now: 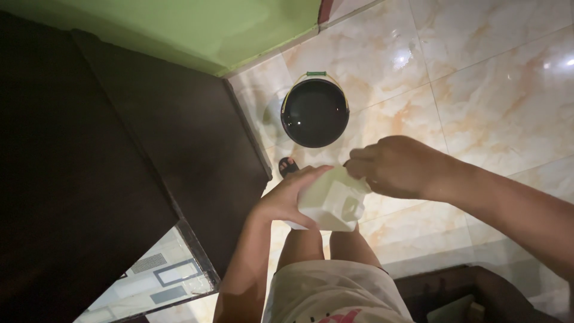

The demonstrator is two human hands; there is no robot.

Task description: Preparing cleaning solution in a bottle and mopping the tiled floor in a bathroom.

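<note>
I look straight down at my own legs and a marble-patterned tile floor (490, 90). A white plastic jug (332, 202) with a moulded handle is held in front of my thighs. My left hand (293, 194) cups its left side from below. My right hand (391, 166) is closed over its top right end, where the opening seems to be; the cap itself is hidden under my fingers. A black bucket (315, 112) with a wire handle stands on the floor just beyond the jug.
A dark wooden cabinet (149, 149) fills the left, with a glass pane (161, 278) low on its side. A green wall (197, 24) lies beyond it. A dark sandal (287, 165) shows near the bucket, and dark furniture (454, 293) sits at lower right.
</note>
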